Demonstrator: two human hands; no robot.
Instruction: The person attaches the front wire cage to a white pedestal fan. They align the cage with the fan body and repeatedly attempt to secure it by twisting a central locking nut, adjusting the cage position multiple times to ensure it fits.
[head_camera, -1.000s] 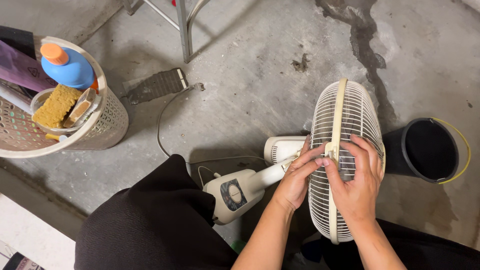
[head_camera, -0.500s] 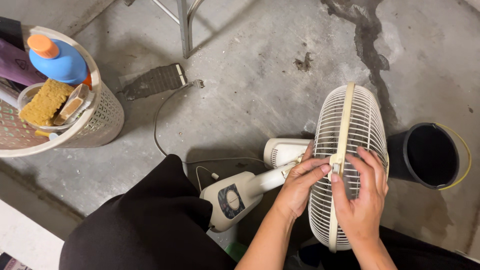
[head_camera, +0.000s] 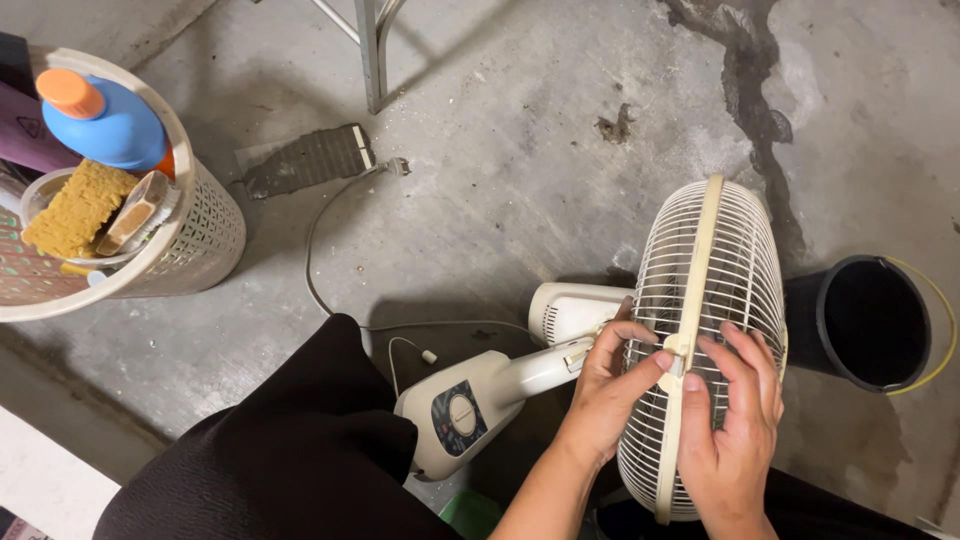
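Scene: A person crouches over a white fan lying on its side on a stained concrete floor.
Left hand: The left hand pinches a small clip on the cream rim band joining the two grille halves.
Right hand: The right hand lies spread over the front grille, fingers pressing the wires beside the same clip, not closed around anything.
Nearby: A black bucket stands just beside the grille; a basket of cleaning supplies sits well apart.
Technique: Probably best to steady the grille while the clip is worked, without bending the wires.
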